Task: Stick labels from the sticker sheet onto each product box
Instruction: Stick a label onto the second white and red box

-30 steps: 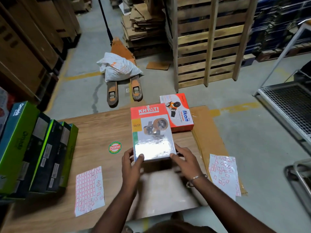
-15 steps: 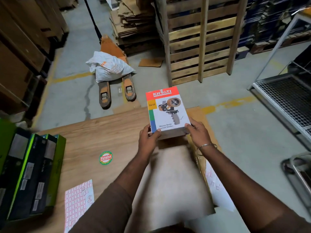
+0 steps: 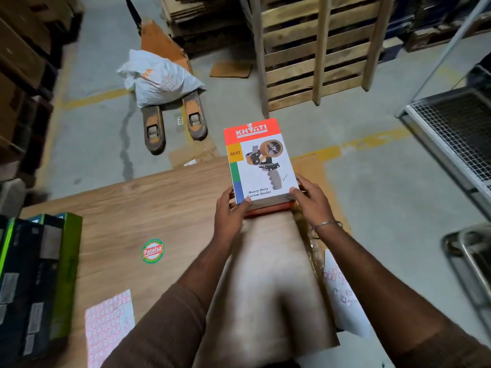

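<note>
Landmark: round green and red "Patelsa" sticker [image 3: 152, 250] stuck flat on the wooden surface [image 3: 127, 208].
Product box: white, red-topped cardboard "Khyati" carton-sealer box [image 3: 261, 160], up and to the right of the sticker at the surface's far edge, face up, lying on a red box [image 3: 268, 208] of which only the near edge shows.
Left hand: left hand [image 3: 229, 211] grips the white box's near left corner, fingers curled round its edge, thumb on top.
Right hand: right hand [image 3: 313, 201] grips the near right corner likewise; a thin metal bangle [image 3: 325, 225] sits on the wrist.
Sticker sheets: white sheet of small red labels [image 3: 109, 322] lies flat below and left of the sticker; a second white label sheet [image 3: 342, 293] lies far to its right, partly hidden by the right forearm.
Other stock: green and black upright boxes [image 3: 37, 274] stand left of the sticker.
Floor: orange pallet jack [image 3: 170, 102] bearing a white sack [image 3: 159, 78], well beyond the sticker.
</note>
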The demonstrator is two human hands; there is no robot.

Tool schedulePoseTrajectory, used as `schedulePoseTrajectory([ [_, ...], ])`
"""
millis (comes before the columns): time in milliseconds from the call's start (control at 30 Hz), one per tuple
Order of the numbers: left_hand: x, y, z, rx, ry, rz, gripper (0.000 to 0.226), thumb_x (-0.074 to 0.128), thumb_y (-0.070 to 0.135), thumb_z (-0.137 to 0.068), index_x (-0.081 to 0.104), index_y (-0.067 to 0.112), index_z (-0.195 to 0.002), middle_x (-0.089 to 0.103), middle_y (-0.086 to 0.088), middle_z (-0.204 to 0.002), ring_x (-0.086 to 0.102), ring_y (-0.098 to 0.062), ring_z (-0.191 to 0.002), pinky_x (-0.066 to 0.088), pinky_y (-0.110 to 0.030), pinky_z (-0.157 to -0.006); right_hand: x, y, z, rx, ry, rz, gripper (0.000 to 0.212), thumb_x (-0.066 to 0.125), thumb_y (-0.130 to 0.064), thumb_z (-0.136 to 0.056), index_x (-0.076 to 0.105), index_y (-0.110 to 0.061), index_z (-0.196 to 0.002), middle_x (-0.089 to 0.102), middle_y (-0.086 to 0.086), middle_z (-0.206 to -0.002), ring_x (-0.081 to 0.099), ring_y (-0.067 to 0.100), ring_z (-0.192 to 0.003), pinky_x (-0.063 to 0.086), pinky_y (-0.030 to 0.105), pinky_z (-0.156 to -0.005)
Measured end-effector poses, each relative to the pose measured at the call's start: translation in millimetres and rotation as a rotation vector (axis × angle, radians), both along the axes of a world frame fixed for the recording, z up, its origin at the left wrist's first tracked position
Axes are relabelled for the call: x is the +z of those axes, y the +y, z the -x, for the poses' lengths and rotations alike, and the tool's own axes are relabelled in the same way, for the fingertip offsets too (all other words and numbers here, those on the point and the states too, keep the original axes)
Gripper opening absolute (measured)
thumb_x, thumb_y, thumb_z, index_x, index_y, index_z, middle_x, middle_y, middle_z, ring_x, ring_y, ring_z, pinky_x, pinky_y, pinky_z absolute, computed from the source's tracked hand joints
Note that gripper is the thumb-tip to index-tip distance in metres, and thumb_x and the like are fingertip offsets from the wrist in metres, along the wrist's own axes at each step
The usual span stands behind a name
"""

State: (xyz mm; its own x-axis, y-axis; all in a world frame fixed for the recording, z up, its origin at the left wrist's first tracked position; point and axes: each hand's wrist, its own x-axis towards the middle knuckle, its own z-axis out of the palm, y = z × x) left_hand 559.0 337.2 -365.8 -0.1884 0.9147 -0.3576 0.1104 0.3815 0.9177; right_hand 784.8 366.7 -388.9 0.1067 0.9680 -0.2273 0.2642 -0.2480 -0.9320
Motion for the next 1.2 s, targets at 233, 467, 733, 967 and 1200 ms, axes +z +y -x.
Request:
schedulePoseTrajectory([
  [233,6,1,-8,-0.055,-0.171,0.112,0.045,0.055,0.042,-0.107,0.045,0.043,-0.151,0.067,0.018,-0.136,0.063,-0.002,-0.102,0.046,-0.027,-0.075,7,2,8,-0.027,0.19,0.09,0.061,0.062,-0.061,-0.086,0.059,-0.037,-0.142,0.065,-0.014,-0.138,0.058,0.004,-0.13,0.042,0.042,-0.117],
  [467,1,-3,-8,-0.061,-0.149,0.111,0.043,0.05,0.044,-0.109,0.044,0.048,-0.151,0.068,0.025,-0.131,0.061,0.002,-0.101,0.045,-0.028,-0.077,-1,-1,17,-0.022,0.224,0.096,0.06,0.058,-0.059,-0.09,0.054,-0.04,-0.146,0.061,-0.022,-0.141,0.054,0.003,-0.136,0.036,0.045,-0.122],
  [733,6,-12,-8,-0.049,-0.167,0.084,0.044,0.05,0.04,-0.109,0.044,0.042,-0.153,0.066,0.024,-0.136,0.063,0.007,-0.118,0.047,-0.026,-0.089,-7,-6,18,0.013,0.217,0.09,0.061,0.057,-0.061,-0.09,0.053,-0.039,-0.147,0.058,-0.023,-0.145,0.05,0.002,-0.138,0.034,0.044,-0.123],
  [967,20,-28,26,-0.007,-0.058,0.146,0.089,0.065,0.068,-0.088,0.033,0.031,-0.162,0.044,0.01,-0.159,0.047,-0.012,-0.142,0.037,-0.046,-0.122,33,-11,22,-0.16,-0.162,0.019,0.062,0.06,-0.051,-0.098,0.05,-0.018,-0.15,0.046,0.011,-0.148,0.042,0.029,-0.142,0.031,0.034,-0.119],
  [1200,63,-105,89,0.01,-0.031,0.017,0.02,0.065,0.018,-0.102,0.072,0.022,-0.12,0.077,-0.001,-0.116,0.07,-0.017,-0.11,0.053,-0.033,-0.093,99,-46,77,-0.039,-0.169,-0.363,0.02,0.067,-0.016,-0.092,0.073,-0.016,-0.111,0.067,0.004,-0.108,0.064,0.017,-0.097,0.053,0.028,-0.086],
])
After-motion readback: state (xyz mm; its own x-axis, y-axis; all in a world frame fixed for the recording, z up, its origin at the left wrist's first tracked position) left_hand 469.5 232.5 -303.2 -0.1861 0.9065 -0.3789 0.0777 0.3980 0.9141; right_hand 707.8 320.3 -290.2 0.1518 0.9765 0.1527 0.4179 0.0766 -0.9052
